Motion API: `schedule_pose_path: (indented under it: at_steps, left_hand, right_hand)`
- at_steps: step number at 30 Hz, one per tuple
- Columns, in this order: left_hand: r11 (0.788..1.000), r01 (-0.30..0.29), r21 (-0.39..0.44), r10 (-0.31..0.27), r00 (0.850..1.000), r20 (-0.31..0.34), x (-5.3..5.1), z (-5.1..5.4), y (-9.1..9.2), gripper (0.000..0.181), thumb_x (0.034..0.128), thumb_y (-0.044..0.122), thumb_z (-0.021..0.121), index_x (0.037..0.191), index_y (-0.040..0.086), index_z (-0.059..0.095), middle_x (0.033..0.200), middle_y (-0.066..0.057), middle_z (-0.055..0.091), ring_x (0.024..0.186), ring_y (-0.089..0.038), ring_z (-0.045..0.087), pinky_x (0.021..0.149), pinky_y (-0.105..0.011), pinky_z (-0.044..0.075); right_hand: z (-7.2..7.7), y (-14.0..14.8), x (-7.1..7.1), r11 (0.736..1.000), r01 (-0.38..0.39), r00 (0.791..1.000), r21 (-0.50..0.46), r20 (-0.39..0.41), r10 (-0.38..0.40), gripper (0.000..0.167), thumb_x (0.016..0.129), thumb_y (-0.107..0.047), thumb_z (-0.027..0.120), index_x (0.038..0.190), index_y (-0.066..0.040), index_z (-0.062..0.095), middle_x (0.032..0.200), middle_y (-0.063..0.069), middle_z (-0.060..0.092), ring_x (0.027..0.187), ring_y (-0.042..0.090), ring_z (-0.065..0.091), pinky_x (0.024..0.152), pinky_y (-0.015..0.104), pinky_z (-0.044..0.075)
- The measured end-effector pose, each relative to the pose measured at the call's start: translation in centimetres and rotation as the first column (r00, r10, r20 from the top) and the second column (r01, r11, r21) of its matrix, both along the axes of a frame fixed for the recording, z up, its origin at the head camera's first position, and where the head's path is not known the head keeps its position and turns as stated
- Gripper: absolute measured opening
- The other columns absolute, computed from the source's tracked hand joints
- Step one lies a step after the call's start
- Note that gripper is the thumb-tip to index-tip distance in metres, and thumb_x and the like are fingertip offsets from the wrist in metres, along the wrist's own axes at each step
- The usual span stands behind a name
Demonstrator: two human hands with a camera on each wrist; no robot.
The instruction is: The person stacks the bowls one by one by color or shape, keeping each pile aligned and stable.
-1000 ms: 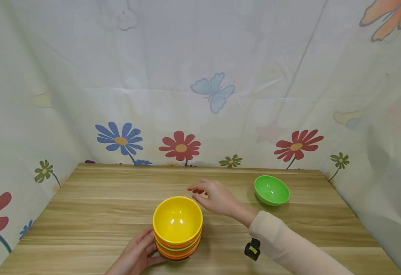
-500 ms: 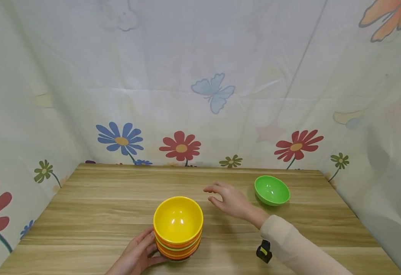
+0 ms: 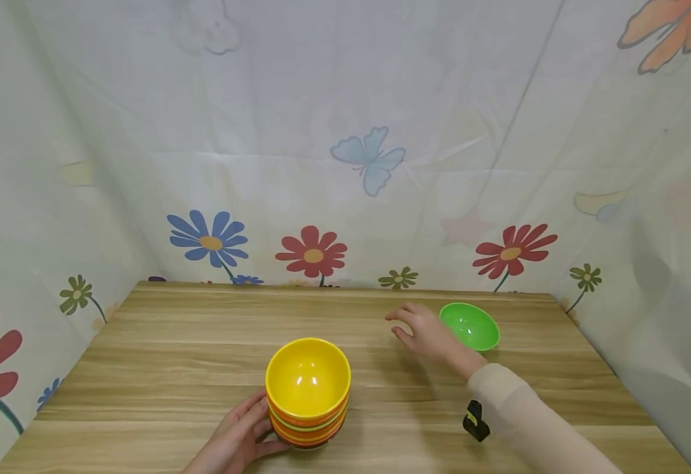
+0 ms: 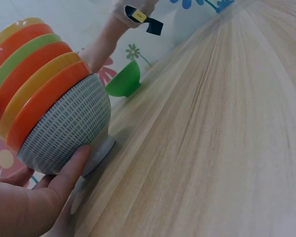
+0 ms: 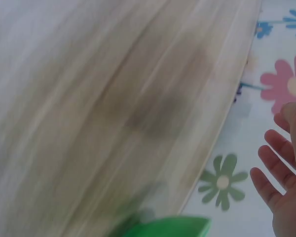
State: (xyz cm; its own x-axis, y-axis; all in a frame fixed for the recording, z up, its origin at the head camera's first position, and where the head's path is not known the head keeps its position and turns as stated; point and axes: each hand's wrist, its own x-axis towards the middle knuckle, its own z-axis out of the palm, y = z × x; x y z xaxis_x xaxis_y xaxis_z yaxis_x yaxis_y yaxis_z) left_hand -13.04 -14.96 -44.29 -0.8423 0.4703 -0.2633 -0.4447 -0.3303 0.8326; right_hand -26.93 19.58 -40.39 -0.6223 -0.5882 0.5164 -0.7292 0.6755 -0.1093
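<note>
A stack of nested bowls [image 3: 307, 382] stands at the front middle of the table, a yellow one on top. In the left wrist view, orange, green and yellow rims sit above a patterned white-and-teal bowl [image 4: 71, 126] at the bottom. My left hand [image 3: 240, 434] holds the stack low on its left side, fingers and thumb round the bottom bowl. Hovering above the table, my right hand [image 3: 425, 332] holds nothing, its fingers loosely bent and spread. Just behind that hand, a green bowl [image 3: 475, 329] is partly covered by it in the head view.
The wood-grain table [image 3: 191, 355] ends at a white curtain [image 3: 250, 164] printed with flowers and a butterfly, which also runs along both sides. A black strap piece [image 3: 475, 421] hangs from my right sleeve.
My right hand has moved away from the stack, to the right, and now overlaps the green bowl in the head view. The left hand and the stack stay in place.
</note>
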Motion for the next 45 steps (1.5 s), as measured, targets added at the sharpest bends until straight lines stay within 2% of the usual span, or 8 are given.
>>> schedule_pose_path:
  at_steps: [4,13,17,24,29,36,43,45]
  left_hand:
    - [1.000,0.007,0.005,-0.007,1.000,-0.008,0.0,0.0,0.0,0.068,0.0970,0.035,0.044,0.145,-0.001,0.011,0.124,-0.001,0.055,0.111,-0.016,0.054,0.097,-0.053,0.041]
    - [1.000,0.004,-0.001,-0.004,1.000,-0.008,0.0,0.0,-0.1,0.070,0.0966,0.035,0.045,0.145,-0.002,0.011,0.124,-0.001,0.055,0.111,-0.016,0.054,0.097,-0.053,0.040]
    - [1.000,0.007,0.004,-0.007,1.000,-0.007,0.0,0.0,-0.1,0.069,0.0967,0.035,0.045,0.145,-0.002,0.010,0.125,-0.001,0.054,0.111,-0.016,0.054,0.098,-0.053,0.040]
    - [1.000,0.023,0.020,-0.023,1.000,-0.009,0.0,0.1,-0.1,0.070,0.0971,0.034,0.044,0.145,-0.002,0.008,0.125,-0.001,0.055,0.112,-0.016,0.053,0.098,-0.053,0.040]
    - [0.999,0.026,0.024,-0.025,1.000,-0.013,-0.1,0.0,-0.2,0.070,0.0972,0.034,0.044,0.145,-0.002,0.008,0.125,-0.002,0.055,0.112,-0.016,0.053,0.097,-0.052,0.041]
    - [0.999,0.031,0.023,-0.031,0.999,-0.024,-0.1,-0.1,-0.1,0.067,0.0975,0.033,0.043,0.144,-0.002,0.011,0.125,-0.003,0.055,0.112,-0.016,0.053,0.097,-0.051,0.041]
    - [1.000,0.023,0.015,-0.023,0.999,-0.022,0.0,-0.1,-0.2,0.067,0.0970,0.034,0.044,0.144,-0.002,0.013,0.124,-0.003,0.055,0.112,-0.016,0.053,0.097,-0.051,0.041]
    - [1.000,0.021,0.012,-0.021,1.000,-0.021,0.0,-0.1,-0.2,0.067,0.0969,0.034,0.045,0.144,-0.002,0.013,0.124,-0.003,0.055,0.112,-0.016,0.053,0.097,-0.051,0.041]
  right_hand:
    - [-0.1,1.3,-0.8,1.000,0.026,0.999,-0.010,-0.041,-0.027,0.020,0.076,-0.005,0.072,0.095,-0.005,0.068,0.089,0.009,0.060,0.082,0.024,0.058,0.069,0.037,0.052]
    - [0.2,4.0,-1.5,0.986,0.166,0.985,-0.003,0.057,-0.166,0.023,0.081,-0.006,0.068,0.103,-0.003,0.067,0.093,0.012,0.059,0.081,0.025,0.058,0.067,0.038,0.052]
    - [0.4,5.3,-1.7,0.967,0.252,0.960,0.035,0.119,-0.254,0.024,0.084,-0.011,0.065,0.107,-0.005,0.065,0.099,0.013,0.058,0.088,0.028,0.057,0.073,0.041,0.052]
    - [0.8,7.1,-1.9,0.928,0.361,0.912,0.093,0.172,-0.372,0.026,0.085,-0.013,0.063,0.110,-0.005,0.064,0.099,0.016,0.056,0.089,0.032,0.055,0.074,0.046,0.050]
    - [1.1,8.2,-2.0,0.913,0.394,0.892,0.103,0.196,-0.407,0.029,0.084,-0.012,0.063,0.112,-0.003,0.063,0.103,0.019,0.056,0.095,0.036,0.055,0.077,0.051,0.050]
    - [1.3,9.5,-1.9,0.901,0.420,0.883,0.105,0.183,-0.433,0.030,0.082,-0.010,0.064,0.110,0.000,0.062,0.101,0.023,0.056,0.093,0.038,0.055,0.076,0.053,0.049]
    - [1.4,11.0,-1.9,0.860,0.491,0.831,0.138,0.223,-0.510,0.031,0.082,-0.010,0.064,0.111,0.003,0.061,0.102,0.027,0.055,0.092,0.042,0.055,0.078,0.055,0.047]
    - [1.5,11.4,-1.9,0.854,0.498,0.822,0.147,0.233,-0.520,0.031,0.082,-0.010,0.063,0.111,0.004,0.061,0.100,0.027,0.055,0.091,0.042,0.054,0.078,0.055,0.047]
